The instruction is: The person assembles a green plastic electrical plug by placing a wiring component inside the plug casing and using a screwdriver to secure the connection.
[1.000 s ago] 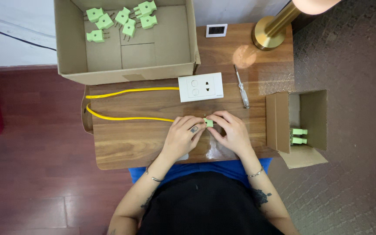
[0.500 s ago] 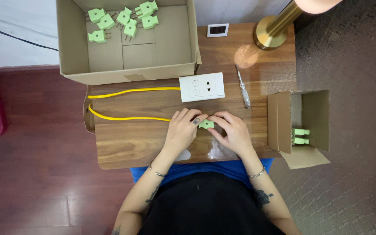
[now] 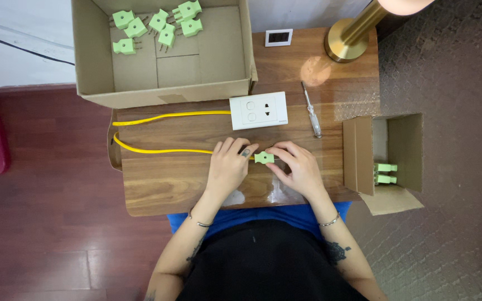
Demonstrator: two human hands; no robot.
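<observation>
Green plug (image 3: 264, 158) pinched between both hands at mid-bench, just above the wood, where the yellow cable (image 3: 163, 150) ends. Left hand (image 3: 229, 167) clenched round the cable end and the plug's left side, thumb and forefinger closed on it; likely steadying the cord against the body. Right hand (image 3: 299, 169) grasping the plug's right side, fingers (image 3: 282, 151) curled over the top. White socket plate (image 3: 258, 110) lying just beyond, cable looping from it across the bench (image 3: 157, 189). Screwdriver (image 3: 311, 110) released beside the plate, near the right hand. More green plugs (image 3: 157, 25) loose in the large cardboard box (image 3: 163, 97); two more in the small box (image 3: 403, 147) at right. Brass lamp base (image 3: 346, 47) at the far corner.
</observation>
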